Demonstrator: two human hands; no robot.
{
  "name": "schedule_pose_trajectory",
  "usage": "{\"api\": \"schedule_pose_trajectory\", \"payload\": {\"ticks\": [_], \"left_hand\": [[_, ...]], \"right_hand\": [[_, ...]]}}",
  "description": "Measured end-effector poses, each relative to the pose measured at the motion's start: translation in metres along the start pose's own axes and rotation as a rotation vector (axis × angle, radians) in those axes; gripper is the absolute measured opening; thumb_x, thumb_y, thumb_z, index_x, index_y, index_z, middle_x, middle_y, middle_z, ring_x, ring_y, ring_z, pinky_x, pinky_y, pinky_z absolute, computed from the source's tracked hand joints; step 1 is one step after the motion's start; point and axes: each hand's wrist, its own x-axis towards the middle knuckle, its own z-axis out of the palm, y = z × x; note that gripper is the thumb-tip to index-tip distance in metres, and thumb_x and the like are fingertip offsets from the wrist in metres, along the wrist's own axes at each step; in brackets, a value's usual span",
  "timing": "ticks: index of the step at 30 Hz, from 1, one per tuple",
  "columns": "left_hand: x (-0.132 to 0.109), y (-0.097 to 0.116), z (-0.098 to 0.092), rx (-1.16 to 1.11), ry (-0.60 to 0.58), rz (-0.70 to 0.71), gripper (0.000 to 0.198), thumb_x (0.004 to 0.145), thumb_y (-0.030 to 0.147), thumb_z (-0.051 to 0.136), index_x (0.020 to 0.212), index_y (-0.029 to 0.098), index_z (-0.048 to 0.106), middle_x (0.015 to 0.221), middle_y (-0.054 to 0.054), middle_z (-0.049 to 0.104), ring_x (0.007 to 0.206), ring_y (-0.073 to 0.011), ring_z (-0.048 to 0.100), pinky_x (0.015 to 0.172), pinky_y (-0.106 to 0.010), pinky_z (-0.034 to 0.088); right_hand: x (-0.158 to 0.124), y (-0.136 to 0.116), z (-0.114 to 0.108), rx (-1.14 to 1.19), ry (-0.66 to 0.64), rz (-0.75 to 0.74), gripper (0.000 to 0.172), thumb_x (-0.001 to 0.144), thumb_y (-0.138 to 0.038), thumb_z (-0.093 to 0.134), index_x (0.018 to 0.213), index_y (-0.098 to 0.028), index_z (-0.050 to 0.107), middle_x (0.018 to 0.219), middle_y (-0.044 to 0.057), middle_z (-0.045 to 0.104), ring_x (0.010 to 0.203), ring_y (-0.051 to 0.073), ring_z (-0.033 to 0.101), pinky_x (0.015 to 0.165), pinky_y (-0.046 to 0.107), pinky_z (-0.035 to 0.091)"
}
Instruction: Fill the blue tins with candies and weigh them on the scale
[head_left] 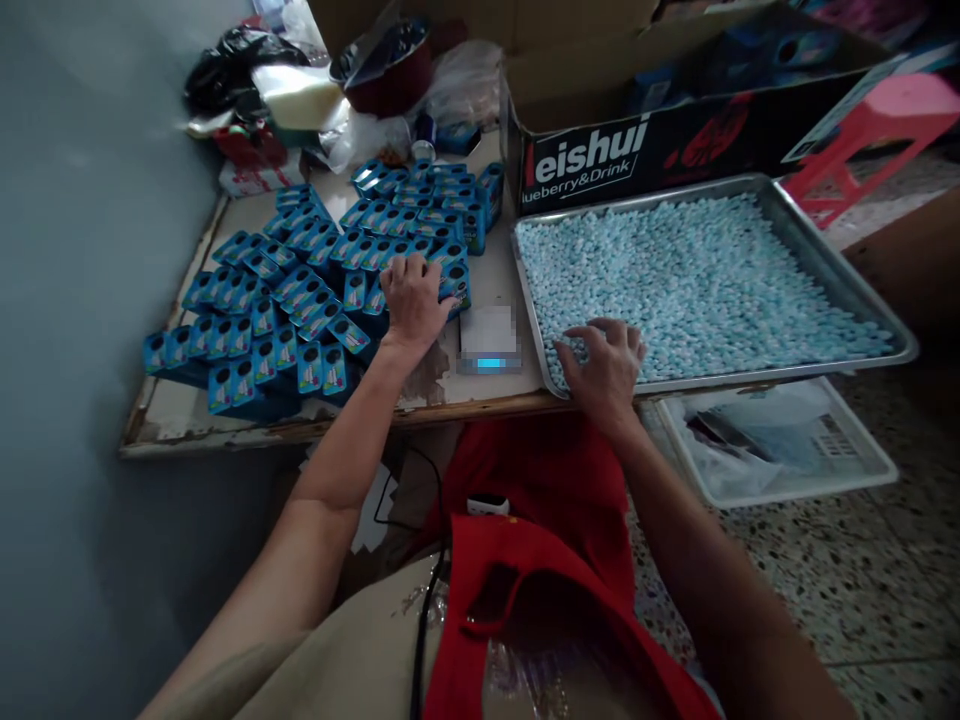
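Note:
My left hand (pixel 415 303) reaches into the rows of small blue boxes (pixel 307 305). Its fingers are bent over a blue box at the right end of a row, the thumb along the near side; part of that box is hidden. At the near left corner of a metal tray (pixel 720 382), my right hand (pixel 604 365) rests in pale blue candy-like pieces (pixel 697 280). Its fingers curve with thumb and forefinger apart, and I see nothing held between them. A small digital scale (pixel 489 338) with a lit blue display lies between the hands.
Behind the tray stands an open black-printed carton (pixel 600 160). A red bowl (pixel 390 75) and plastic bags are at the back left. To the right is a pink stool (pixel 862 130); below the table's edge sits a white bin (pixel 787 440). A wall (pixel 90 250) borders the left.

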Motion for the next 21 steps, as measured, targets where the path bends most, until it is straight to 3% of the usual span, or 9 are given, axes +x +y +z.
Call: {"api": "schedule_pose_trajectory", "payload": {"ticks": [9,15,21], "left_hand": [[-0.006,-0.007,0.010,-0.080,0.061,-0.046,0.039,0.090,0.023,0.093,0.126,0.023,0.077,0.143,-0.017,0.076,0.151,-0.0492,0.058,0.129,-0.065,0.044],[0.013,-0.009,0.020,-0.143,0.087,-0.063,0.060,0.079,0.011,0.097,0.134,0.025,0.078,0.141,-0.015,0.076,0.145,-0.0458,0.062,0.132,-0.064,0.046],[0.017,-0.004,-0.002,-0.213,0.135,-0.002,0.058,0.081,0.013,0.099,0.134,0.024,0.079,0.136,-0.011,0.076,0.140,-0.0418,0.065,0.132,-0.060,0.049]], "right_hand": [[0.001,-0.011,-0.007,-0.107,-0.056,0.040,0.028,0.108,-0.045,0.068,0.119,-0.025,0.084,0.135,0.016,0.075,0.130,0.040,0.063,0.113,0.061,0.049],[0.003,-0.014,-0.009,-0.140,-0.057,0.042,0.029,0.108,-0.044,0.068,0.118,-0.024,0.086,0.131,0.017,0.077,0.128,0.040,0.064,0.111,0.060,0.051],[0.003,-0.015,-0.009,-0.143,-0.096,0.069,0.026,0.107,-0.041,0.072,0.121,-0.023,0.085,0.135,0.017,0.075,0.132,0.040,0.062,0.115,0.062,0.049]]}}
